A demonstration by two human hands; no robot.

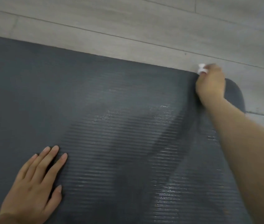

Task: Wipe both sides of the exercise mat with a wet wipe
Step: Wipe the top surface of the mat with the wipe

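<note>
Two hands at work over a dark grey exercise mat (95,97), spread flat on a pale grey plank floor (128,26). Left hand (36,181) laid palm down on the mat's near part, fingers straight and slightly spread, gripping nothing. Right hand (210,83) reached out to the mat's far edge, close to its rounded far corner, fingers curled round a small bunched white wet wipe (201,68). Wipe at the very edge of the mat, partly over the floor; contact with the mat impossible to tell through the blur. Right forearm stretched across the mat's right part. Fine ribs running across the mat, with broad glistening wet streaks down its middle and right part, between the two hands. Duller and dry-looking on the mat's left part.
</note>
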